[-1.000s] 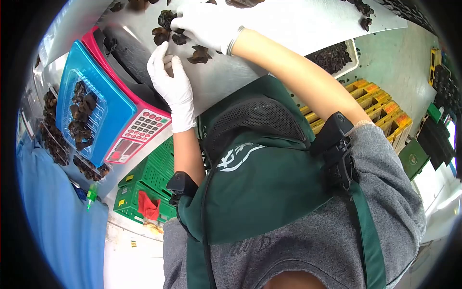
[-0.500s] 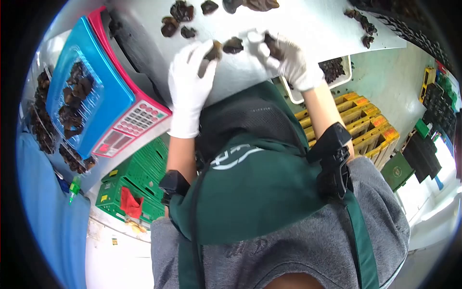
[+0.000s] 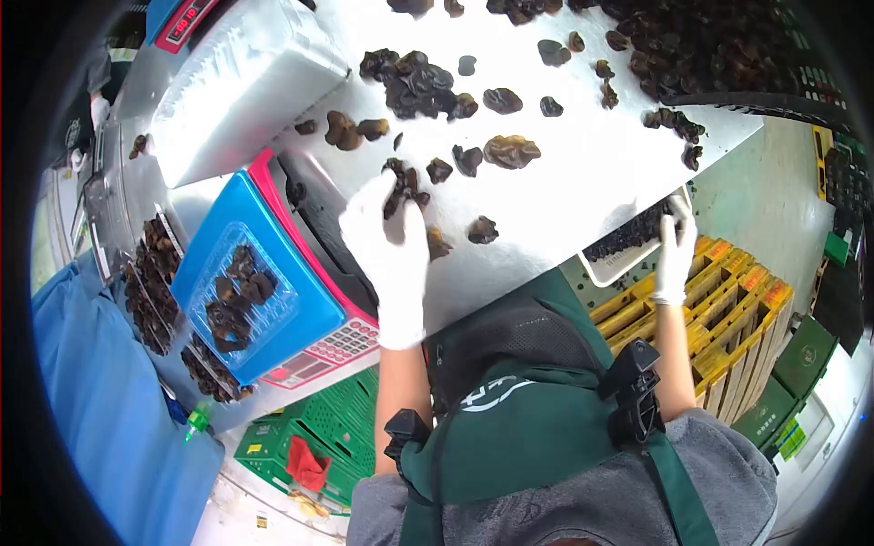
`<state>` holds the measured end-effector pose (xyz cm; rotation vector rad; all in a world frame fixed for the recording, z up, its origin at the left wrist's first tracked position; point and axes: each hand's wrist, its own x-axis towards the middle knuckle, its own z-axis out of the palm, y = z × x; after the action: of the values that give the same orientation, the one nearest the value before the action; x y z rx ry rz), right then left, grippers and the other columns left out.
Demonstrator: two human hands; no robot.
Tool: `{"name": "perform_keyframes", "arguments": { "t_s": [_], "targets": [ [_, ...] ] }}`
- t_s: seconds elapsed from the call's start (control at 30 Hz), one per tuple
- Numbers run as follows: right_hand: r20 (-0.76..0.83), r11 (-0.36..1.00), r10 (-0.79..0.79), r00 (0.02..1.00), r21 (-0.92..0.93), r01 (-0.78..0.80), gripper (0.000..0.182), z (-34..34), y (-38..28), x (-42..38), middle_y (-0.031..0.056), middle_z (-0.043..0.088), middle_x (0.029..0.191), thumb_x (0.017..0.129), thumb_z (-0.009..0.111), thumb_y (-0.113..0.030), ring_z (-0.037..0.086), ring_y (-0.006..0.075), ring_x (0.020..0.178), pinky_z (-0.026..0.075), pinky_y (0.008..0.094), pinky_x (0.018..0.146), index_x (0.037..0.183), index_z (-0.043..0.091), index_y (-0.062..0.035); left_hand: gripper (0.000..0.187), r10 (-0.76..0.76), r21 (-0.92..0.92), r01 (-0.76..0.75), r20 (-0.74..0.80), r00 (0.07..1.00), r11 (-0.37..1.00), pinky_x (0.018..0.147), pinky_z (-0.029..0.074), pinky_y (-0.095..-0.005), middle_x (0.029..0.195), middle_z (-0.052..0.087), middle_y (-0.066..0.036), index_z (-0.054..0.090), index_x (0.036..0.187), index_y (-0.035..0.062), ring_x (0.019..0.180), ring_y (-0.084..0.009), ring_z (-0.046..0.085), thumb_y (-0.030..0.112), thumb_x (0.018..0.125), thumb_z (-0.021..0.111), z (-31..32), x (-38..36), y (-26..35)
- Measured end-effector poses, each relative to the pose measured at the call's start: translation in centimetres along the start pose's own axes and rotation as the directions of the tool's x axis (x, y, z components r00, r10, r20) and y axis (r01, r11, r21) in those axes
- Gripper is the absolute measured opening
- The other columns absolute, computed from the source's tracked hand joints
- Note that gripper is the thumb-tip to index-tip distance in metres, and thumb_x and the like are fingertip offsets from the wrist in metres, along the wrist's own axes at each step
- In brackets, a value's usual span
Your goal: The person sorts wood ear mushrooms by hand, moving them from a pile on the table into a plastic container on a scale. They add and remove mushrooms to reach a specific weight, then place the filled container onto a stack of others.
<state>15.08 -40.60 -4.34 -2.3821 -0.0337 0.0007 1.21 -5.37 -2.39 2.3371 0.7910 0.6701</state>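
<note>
Right now, left hand: my gloved left hand (image 3: pixel 387 238) is lying on the metal table (image 3: pixel 583 173), fingers curled loosely around a few dark mushroom pieces (image 3: pixel 401 185); the hold is looking light, not a full clench.
Right hand: my right hand (image 3: pixel 675 247) is reaching down past the table's edge, fingers bent over the rim of a white tray (image 3: pixel 603 269); I cannot tell whether it is actually gripping or only touching.
Slipping risk: I am judging that the pieces under my left fingers could be sliding out, because they are looking glossy and the glove is covering them only partly.
Edge risk: two loose pieces (image 3: pixel 482 230) are sitting close to the near edge, so a sweep of my wrist could be knocking them off onto the floor.
Tray risk: the white tray is hanging beneath the tabletop and is mostly hidden from me; pulling it blind could be tipping out what it is holding.
Where the mushrooms are: they are lying scattered across the table, with a clump (image 3: pixel 414 77) further back and a big pile (image 3: pixel 701 45) at the far right.
How they look: dark brown to black, wrinkled, curled and ear-shaped, some a paler brown.
Nearby: a clear punnet (image 3: pixel 238 293) of them is sitting on the blue scale (image 3: pixel 300 314) to my left.
</note>
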Motion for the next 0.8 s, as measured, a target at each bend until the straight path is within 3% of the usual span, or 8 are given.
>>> {"name": "perform_keyframes", "arguments": {
  "t_s": [0.07,0.17,0.23,0.3,0.5,0.53,0.67,0.8],
  "targets": [
    [-0.110,0.929,-0.037,0.993,-0.369,-0.007,0.049,-1.4,4.2,2.1,0.0193,0.052,0.138,0.092,0.064,-0.019,0.048,0.0363,0.129,0.037,0.0431,0.110,0.136,0.053,-0.0021,0.031,-0.039,0.168,0.036,0.015,0.999,0.985,0.093,0.045,-0.0392,0.104,0.071,-0.006,0.071,0.109,0.0119,0.101,-0.0251,0.062,0.013,0.078,0.075,1.5,3.6,-1.0],
    [0.061,0.960,-0.180,0.982,-0.207,0.189,0.047,0.7,-0.5,3.9,0.0212,0.056,0.132,0.090,0.063,-0.012,0.054,0.0317,0.123,0.041,0.0399,0.106,0.134,0.054,0.0012,0.016,-0.072,0.388,-0.004,0.182,0.981,0.922,0.082,0.046,-0.0385,0.087,0.072,-0.001,0.074,0.096,0.0168,0.087,-0.0219,0.065,0.022,0.080,0.074,4.3,6.7,-2.9],
    [0.358,0.958,0.136,0.924,0.191,-0.215,0.046,4.1,-7.4,2.5,0.0169,0.058,0.131,0.092,0.064,-0.016,0.055,0.0251,0.121,0.043,0.0364,0.104,0.133,0.054,0.0016,0.011,-0.043,0.460,-0.057,0.205,0.978,0.886,0.077,0.046,-0.0379,0.079,0.071,0.000,0.073,0.089,0.0171,0.080,-0.0212,0.066,0.023,0.080,0.074,4.7,7.4,-3.5],
    [0.317,0.935,-0.345,0.883,0.198,0.294,0.052,10.1,-7.2,1.4,0.0197,0.054,0.135,0.090,0.065,-0.023,0.057,0.0339,0.118,0.045,0.0420,0.101,0.136,0.052,-0.0027,0.008,0.014,0.479,-0.121,0.220,0.975,0.870,0.070,0.049,-0.0379,0.074,0.071,-0.003,0.073,0.085,0.0143,0.074,-0.0239,0.067,0.021,0.080,0.071,4.9,7.9,-3.8],
    [0.703,0.773,-0.526,0.479,0.161,0.613,0.051,14.1,-16.1,-0.8,0.0172,0.058,0.122,0.084,0.066,-0.027,0.057,0.0367,0.109,0.047,0.0485,0.094,0.131,0.056,-0.0111,0.016,-0.049,-0.318,0.111,0.196,0.979,0.942,0.079,0.055,-0.0338,0.091,0.072,-0.009,0.072,0.100,0.0011,0.082,-0.0232,0.070,0.002,0.085,0.067,5.2,6.6,5.4],
    [0.345,0.656,-0.752,0.562,0.479,0.583,0.042,15.7,-16.0,-0.8,0.0138,0.060,0.120,0.084,0.067,-0.026,0.058,0.0329,0.103,0.048,0.0452,0.090,0.123,0.061,-0.0111,0.022,0.015,-0.371,0.110,0.317,0.948,0.922,0.085,0.053,-0.0366,0.101,0.069,-0.012,0.070,0.106,0.0015,0.093,-0.0257,0.066,0.005,0.085,0.066,6.8,5.4,8.5],
    [0.166,0.544,-0.835,0.525,0.396,0.740,0.035,19.2,-18.0,3.8,0.0085,0.060,0.122,0.084,0.070,-0.024,0.056,0.0293,0.101,0.045,0.0425,0.087,0.117,0.065,-0.0140,0.045,0.647,-0.530,-0.415,0.388,0.656,0.739,0.101,0.044,-0.0468,0.124,0.060,-0.020,0.061,0.120,-0.0008,0.119,-0.0358,0.054,0.013,0.077,0.063,11.0,1.9,18.8],
    [0.261,0.621,-0.771,0.580,0.109,0.776,0.052,24.0,-22.7,8.1,0.0100,0.054,0.133,0.081,0.071,-0.029,0.053,0.0353,0.118,0.044,0.0457,0.100,0.129,0.059,-0.0126,0.030,0.562,-0.549,-0.354,0.272,0.781,0.757,0.095,0.046,-0.0437,0.107,0.066,-0.015,0.066,0.107,0.0009,0.102,-0.0348,0.061,0.005,0.077,0.063,7.4,5.4,15.4]
  ]
}}
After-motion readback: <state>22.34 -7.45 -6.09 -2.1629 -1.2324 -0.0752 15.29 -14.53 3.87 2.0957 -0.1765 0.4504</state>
